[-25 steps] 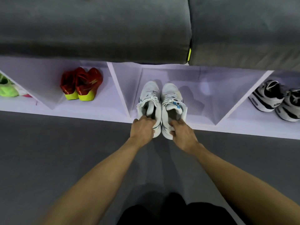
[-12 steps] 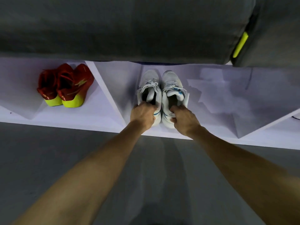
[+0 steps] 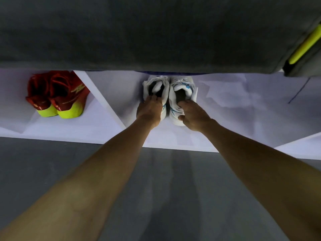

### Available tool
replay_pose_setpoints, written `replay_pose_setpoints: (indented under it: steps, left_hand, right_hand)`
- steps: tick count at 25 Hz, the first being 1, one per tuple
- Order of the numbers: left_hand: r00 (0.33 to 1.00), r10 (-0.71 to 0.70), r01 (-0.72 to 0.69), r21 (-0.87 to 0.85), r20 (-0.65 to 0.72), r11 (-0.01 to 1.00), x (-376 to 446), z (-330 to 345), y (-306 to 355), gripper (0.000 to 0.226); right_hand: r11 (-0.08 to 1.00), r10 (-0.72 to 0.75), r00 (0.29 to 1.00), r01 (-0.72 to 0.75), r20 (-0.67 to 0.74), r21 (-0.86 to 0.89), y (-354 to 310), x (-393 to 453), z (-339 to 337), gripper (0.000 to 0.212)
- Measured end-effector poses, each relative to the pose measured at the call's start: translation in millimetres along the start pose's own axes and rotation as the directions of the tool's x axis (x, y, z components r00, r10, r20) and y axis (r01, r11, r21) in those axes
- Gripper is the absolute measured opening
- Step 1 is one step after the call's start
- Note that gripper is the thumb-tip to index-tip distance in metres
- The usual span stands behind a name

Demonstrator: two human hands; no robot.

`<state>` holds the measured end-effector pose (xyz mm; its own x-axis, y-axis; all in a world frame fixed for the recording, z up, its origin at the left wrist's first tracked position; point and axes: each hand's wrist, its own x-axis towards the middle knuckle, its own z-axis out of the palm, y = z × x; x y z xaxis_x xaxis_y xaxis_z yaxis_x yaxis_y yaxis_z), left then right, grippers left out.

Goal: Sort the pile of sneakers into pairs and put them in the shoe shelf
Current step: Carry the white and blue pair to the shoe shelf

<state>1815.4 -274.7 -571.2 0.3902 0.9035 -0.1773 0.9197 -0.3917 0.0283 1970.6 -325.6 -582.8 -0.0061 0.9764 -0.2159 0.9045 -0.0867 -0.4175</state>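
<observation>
Two white sneakers with blue marks stand side by side, toes inward, in the middle compartment of the white shoe shelf (image 3: 107, 129). My left hand (image 3: 150, 108) grips the heel collar of the left white sneaker (image 3: 155, 86). My right hand (image 3: 193, 115) holds the heel of the right white sneaker (image 3: 182, 86). Their toes are hidden under the grey cushion above. A pair of red sneakers (image 3: 57, 94) with yellow-green heels stands in the compartment to the left.
A dark grey sofa cushion (image 3: 156, 32) overhangs the shelf top. A yellow-green strip (image 3: 305, 46) shows at the cushion's right end. A slanted white divider (image 3: 99, 94) separates the two compartments. Grey floor (image 3: 52, 162) lies in front of the shelf.
Both hands have pushed the white pair deeper into the middle compartment. My head has moved closer and to the left, so the black-and-white pair at the right has left the view.
</observation>
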Motion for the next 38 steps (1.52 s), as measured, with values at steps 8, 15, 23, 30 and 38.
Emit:
replay_pose_setpoints:
  steps: [8, 15, 23, 30, 38]
  left_hand:
    - [0.994, -0.010, 0.026, -0.155, 0.106, 0.988, -64, 0, 4, 0.080]
    - [0.950, -0.026, 0.101, -0.229, 0.311, 0.968, -156, -26, 15, 0.084]
    - [0.819, -0.116, 0.331, -0.297, 0.562, 0.895, -295, -196, 22, 0.096]
    - [0.714, -0.116, 0.433, -0.306, 0.690, 0.848, -423, -382, 28, 0.084]
    - [0.632, -0.248, 0.680, -0.373, 0.734, 0.631, -527, -478, 24, 0.079]
  right_hand:
    - [0.996, -0.030, 0.999, 0.026, -0.041, -0.088, -18, -73, -10, 0.071]
    - [0.995, 0.089, 0.947, -0.068, 0.310, -0.076, -30, -167, -18, 0.081]
    - [0.984, 0.150, 0.831, -0.176, 0.536, -0.003, -112, -279, -163, 0.070]
    - [0.990, 0.125, 0.776, -0.142, 0.619, -0.023, -197, -382, -334, 0.057]
    - [0.997, 0.075, 0.687, -0.044, 0.723, -0.062, -265, -447, -395, 0.064]
